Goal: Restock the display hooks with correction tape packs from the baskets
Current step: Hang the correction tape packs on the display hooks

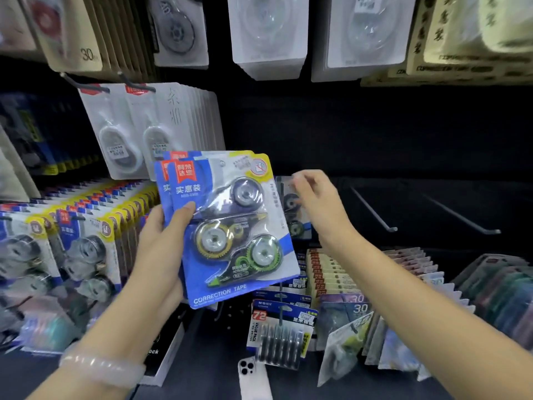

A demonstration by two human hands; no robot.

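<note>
Mid-hanging: the left hand (161, 226) gripped 2 packs (230, 226); the right hand (314, 194) pinched another pack (291, 209) at its hook, needing hole alignment.

This is a shop, at the stationery display. A dark back panel (375, 134) carries metal display hooks (372, 210), two of them bare just right of the right hand's fingers (310, 180). Above the fingers hang rows of identical blister-carded goods (266, 33), several with barcode price stickers. Left of the left hand's thumb (184, 210), many copies of one blue correction tape pack (83, 241) hang one behind another on hooks. Below the fingers stand more carded packs in rows, including a "72" value pack (281, 327). The pack printed "CORRECTION TAPE" (227, 226) is retail-carded too.
</note>
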